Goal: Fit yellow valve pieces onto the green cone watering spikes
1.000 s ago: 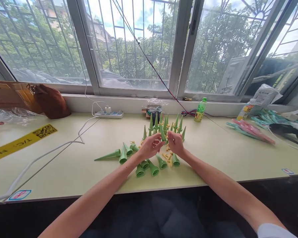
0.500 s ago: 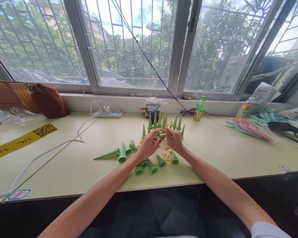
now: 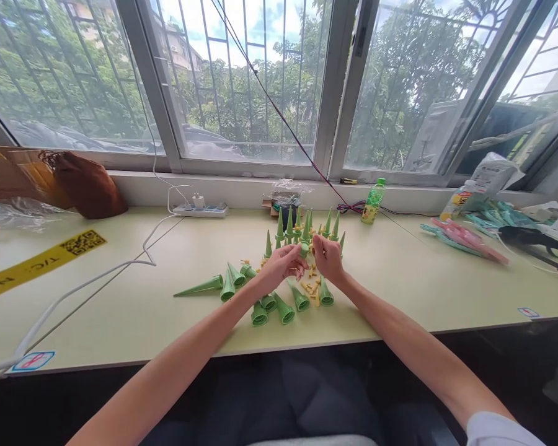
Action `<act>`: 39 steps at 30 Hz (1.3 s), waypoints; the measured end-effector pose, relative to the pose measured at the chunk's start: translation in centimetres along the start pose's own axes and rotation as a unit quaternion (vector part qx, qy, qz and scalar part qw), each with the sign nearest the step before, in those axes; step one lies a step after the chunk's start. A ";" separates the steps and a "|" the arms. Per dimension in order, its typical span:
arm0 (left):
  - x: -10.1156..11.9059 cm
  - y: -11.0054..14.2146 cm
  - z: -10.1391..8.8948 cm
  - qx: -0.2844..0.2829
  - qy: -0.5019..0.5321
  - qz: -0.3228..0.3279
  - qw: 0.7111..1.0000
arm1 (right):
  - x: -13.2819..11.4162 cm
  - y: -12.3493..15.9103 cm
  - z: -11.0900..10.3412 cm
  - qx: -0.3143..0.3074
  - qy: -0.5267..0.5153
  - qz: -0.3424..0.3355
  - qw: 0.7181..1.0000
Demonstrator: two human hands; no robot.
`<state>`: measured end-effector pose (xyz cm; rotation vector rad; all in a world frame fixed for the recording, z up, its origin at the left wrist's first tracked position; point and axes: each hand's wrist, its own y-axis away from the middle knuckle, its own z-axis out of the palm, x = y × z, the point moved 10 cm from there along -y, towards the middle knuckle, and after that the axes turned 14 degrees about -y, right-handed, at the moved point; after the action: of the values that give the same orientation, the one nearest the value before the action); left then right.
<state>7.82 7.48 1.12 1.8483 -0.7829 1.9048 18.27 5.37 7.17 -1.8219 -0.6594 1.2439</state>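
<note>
My left hand (image 3: pixel 286 266) is closed on a green plastic spike (image 3: pixel 304 249), pinched near its end and seen almost end-on. Close beside it, my right hand (image 3: pixel 328 257) is closed in a fist, with a bit of a small yellow plastic piece showing at its fingertips; the fingers hide the rest. Behind both hands several green spikes (image 3: pixel 279 232) stand upright with yellow pieces on them. In front lie several loose hollow green spikes (image 3: pixel 284 310), open ends towards me. Loose yellow pieces (image 3: pixel 314 288) are scattered on the table between my forearms.
A power strip (image 3: pixel 202 211) with a white cable is at the back left, near a brown bag (image 3: pixel 90 186). A small box (image 3: pixel 286 201), a green bottle (image 3: pixel 373 201) and another bottle (image 3: pixel 458 201) stand along the window wall. Pink and teal packets (image 3: pixel 469 241) lie at the right.
The held spike has turned from tip-up to nearly end-on between my hands. Both hands stay close together. The whole view has shifted slightly.
</note>
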 end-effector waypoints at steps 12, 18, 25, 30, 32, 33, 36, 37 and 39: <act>0.1 0.1 -1.0 0.024 0.029 0.017 0.999 | 0.4 0.3 1.2 -0.054 -0.001 0.011 0.998; 1.7 0.6 -1.7 0.082 -0.092 0.078 0.989 | 0.4 0.2 1.4 -0.060 0.000 0.018 0.998; 2.8 1.0 -1.9 0.108 -0.178 0.145 0.967 | 0.7 0.2 1.4 -0.063 -0.002 0.022 0.998; 2.9 1.2 -2.3 0.142 -0.247 0.155 0.946 | 0.8 0.1 1.4 -0.063 -0.006 0.023 0.998; 3.2 1.4 -2.2 0.148 -0.279 0.164 0.935 | 0.7 0.0 1.4 -0.065 -0.007 0.025 0.998; 3.4 1.5 -2.1 0.150 -0.294 0.169 0.929 | 0.7 0.0 1.4 -0.066 -0.007 0.025 0.997; 3.9 1.8 -2.0 0.160 -0.342 0.185 0.907 | 0.4 -0.1 1.5 -0.069 -0.013 0.025 0.997; 4.0 1.9 -1.9 0.164 -0.360 0.193 0.898 | 0.4 -0.1 1.5 -0.070 -0.016 0.027 0.997; 4.3 2.0 -1.8 0.172 -0.393 0.211 0.878 | 0.3 -0.1 1.6 -0.069 -0.018 0.032 0.997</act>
<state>4.86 6.54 5.11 2.9533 -1.2308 1.5320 16.93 6.20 6.85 -1.9508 -0.7291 1.3034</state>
